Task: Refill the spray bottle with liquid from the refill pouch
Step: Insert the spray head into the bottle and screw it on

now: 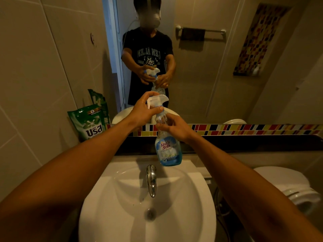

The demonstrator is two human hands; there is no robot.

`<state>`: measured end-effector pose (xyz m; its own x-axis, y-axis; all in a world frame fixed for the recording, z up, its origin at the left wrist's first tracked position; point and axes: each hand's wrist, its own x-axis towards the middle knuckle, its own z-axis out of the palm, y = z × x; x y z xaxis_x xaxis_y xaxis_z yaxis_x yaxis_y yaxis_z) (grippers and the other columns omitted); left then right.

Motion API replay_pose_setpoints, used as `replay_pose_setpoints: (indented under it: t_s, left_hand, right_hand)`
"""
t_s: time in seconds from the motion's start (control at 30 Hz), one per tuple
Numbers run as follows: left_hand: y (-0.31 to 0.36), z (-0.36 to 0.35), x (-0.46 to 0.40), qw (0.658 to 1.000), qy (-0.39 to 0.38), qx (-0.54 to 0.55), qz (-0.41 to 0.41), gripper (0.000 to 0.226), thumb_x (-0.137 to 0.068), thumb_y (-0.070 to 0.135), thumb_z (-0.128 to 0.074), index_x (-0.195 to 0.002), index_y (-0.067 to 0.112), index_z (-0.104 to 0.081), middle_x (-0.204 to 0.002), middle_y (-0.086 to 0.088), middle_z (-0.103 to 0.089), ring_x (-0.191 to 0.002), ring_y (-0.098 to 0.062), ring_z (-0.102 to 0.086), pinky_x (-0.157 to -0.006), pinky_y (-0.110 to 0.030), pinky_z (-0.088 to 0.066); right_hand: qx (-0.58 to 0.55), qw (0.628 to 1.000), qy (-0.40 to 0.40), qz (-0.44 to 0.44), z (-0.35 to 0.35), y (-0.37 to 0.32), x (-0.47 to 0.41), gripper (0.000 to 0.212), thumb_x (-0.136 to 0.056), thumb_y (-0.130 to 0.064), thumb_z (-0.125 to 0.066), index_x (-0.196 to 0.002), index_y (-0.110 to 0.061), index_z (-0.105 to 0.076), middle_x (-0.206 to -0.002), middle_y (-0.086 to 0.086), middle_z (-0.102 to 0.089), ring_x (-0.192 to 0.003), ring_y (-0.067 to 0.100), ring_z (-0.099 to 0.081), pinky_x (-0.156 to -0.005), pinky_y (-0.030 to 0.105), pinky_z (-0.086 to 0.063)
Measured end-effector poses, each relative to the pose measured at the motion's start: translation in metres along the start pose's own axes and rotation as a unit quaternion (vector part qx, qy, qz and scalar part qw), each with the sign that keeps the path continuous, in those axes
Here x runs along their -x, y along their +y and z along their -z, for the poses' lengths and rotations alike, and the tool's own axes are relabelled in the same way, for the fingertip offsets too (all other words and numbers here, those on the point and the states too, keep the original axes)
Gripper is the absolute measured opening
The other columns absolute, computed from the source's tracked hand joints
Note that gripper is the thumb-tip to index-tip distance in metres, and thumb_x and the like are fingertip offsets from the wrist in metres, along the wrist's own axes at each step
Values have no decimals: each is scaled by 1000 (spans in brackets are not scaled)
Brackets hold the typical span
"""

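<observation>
— Two hands share the clear plastic spray bottle with a blue label (168,149), held above the white ceramic basin (122,198). Room?

— Plenty over the bowl; the chrome tap (151,179) sits just below the bottle's base.

— Handling?

— Likely light, stiff, perhaps slick. The right hand (176,127) wraps its neck, fingers closed; the left hand (146,110) curls round the white trigger head (157,100), seemingly to unscrew.

— Pouch?

— The green refill pouch (89,123) leans on the ledge, left.

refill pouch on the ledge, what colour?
Green with white lettering, on the refill pouch; head view shows it.
</observation>
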<state>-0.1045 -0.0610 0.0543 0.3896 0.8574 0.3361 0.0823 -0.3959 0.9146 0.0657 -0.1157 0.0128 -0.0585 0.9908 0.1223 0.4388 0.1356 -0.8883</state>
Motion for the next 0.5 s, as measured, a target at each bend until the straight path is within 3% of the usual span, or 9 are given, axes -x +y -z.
replay_pose_setpoints:
  t_s: [0.17, 0.5]
  left_hand:
    - [0, 7, -1, 999, -43, 16, 19, 54, -90, 12, -72, -136, 26, -48, -125, -2, -59, -108, -21, -66, -78, -28, -60]
    - [4, 6, 1, 999, -14, 45, 16, 51, -90, 9, -72, -135, 17, -50, -124, -7, -57, -96, -13, -64, -58, -11, -52]
  right_hand:
    - [2, 1000, -12, -5, 3, -1, 0, 38, -96, -33, -73, -127, -14, -65, -115, 7, -77, -106, 25, -75, -98, 50, -61]
    - [6, 1000, -10, 1, -1, -7, -2, 35, -95, -29, -74, -124, -10, -67, -111, 9, -78, -101, 26, -76, -92, 44, -63]
